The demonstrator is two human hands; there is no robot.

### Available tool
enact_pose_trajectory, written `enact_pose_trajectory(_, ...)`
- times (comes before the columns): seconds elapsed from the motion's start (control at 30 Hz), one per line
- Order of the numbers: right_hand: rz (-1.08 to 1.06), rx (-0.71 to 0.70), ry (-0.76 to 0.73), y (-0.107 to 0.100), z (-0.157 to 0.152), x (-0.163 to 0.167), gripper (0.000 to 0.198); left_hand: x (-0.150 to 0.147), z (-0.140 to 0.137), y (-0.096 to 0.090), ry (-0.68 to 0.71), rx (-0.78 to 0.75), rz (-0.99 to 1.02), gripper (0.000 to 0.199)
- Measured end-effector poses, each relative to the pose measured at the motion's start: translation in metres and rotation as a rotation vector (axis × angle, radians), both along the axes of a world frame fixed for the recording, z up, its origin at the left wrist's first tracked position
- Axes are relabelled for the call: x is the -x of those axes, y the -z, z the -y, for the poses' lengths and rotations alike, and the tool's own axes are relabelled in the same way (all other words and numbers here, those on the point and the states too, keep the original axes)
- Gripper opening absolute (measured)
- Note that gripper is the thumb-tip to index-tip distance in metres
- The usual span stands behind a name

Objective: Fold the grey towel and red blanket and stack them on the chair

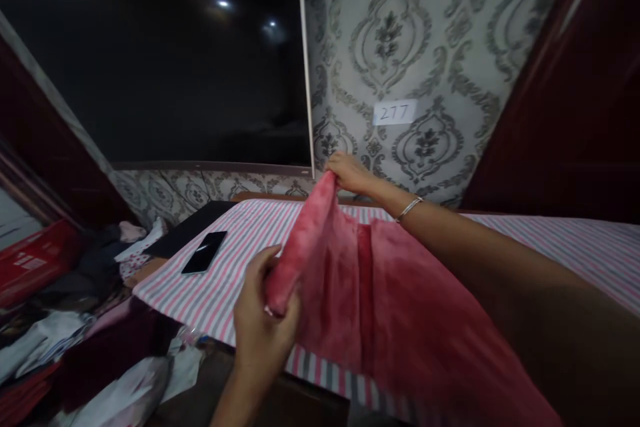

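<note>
A soft red and pink mottled cloth, perhaps a garment, lies spread over a striped cloth on a table. Its left part is lifted into a raised fold. My left hand grips the near end of that fold, thumb on one side and fingers on the other. At the far end, my right hand pinches the upper corner, with a silver bangle on the wrist. A darker red band runs down the middle of the cloth. Its near right part is blurred and partly behind my right forearm.
A black phone lies on the striped cloth at the left. Behind the table hang a large dark screen and a paper label reading 277. Piled clothes and a red bag sit lower left.
</note>
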State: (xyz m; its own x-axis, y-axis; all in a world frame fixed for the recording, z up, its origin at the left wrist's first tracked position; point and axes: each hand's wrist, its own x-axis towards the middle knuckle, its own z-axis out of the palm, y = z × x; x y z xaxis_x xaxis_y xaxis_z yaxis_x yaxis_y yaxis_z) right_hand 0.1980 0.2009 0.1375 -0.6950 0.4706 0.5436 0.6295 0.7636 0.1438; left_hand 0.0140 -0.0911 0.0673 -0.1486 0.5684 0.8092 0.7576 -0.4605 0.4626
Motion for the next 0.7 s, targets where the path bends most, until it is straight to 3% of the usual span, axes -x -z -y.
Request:
enact_pose_trajectory(0.1,-0.168,-0.051,0.054,-0.009,0.015,-0.082,0.020,-0.064,0.009,-0.025,0.178,-0.103,-0.143,0.048)
enact_pose_trajectory(0.2,-0.367,-0.049,0.108,0.007,0.036,-0.167,0.017,-0.138,0.018,-0.028,0.324,-0.094,-0.320,0.053)
enact_pose_trajectory(0.3,-0.613,0.082,0.214,0.056,0.063,-0.240,0.017,-0.213,0.020,0.003,0.358,-0.073,-0.577,0.047)
enact_pose_trajectory(0.4,-0.806,0.311,0.345,0.122,0.095,-0.287,0.017,-0.270,0.013,0.057,0.397,-0.055,-0.805,0.036)
enact_pose_trajectory(0.47,-0.905,0.478,0.401,0.159,0.113,-0.303,0.024,-0.288,0.009,0.089,0.393,-0.016,-0.876,0.027)
enact_pose_trajectory(0.53,-0.983,0.589,0.436,0.182,0.123,-0.312,0.032,-0.289,0.010,0.106,0.398,0.026,-0.886,0.032)
enact_pose_trajectory(0.6,-1.035,0.643,0.448,0.189,0.126,-0.314,0.039,-0.280,0.014,0.110,0.431,0.082,-0.861,0.046)
enact_pose_trajectory(0.7,-1.079,0.698,0.434,0.185,0.119,-0.311,0.044,-0.262,0.019,0.108,0.435,0.169,-0.790,0.059)
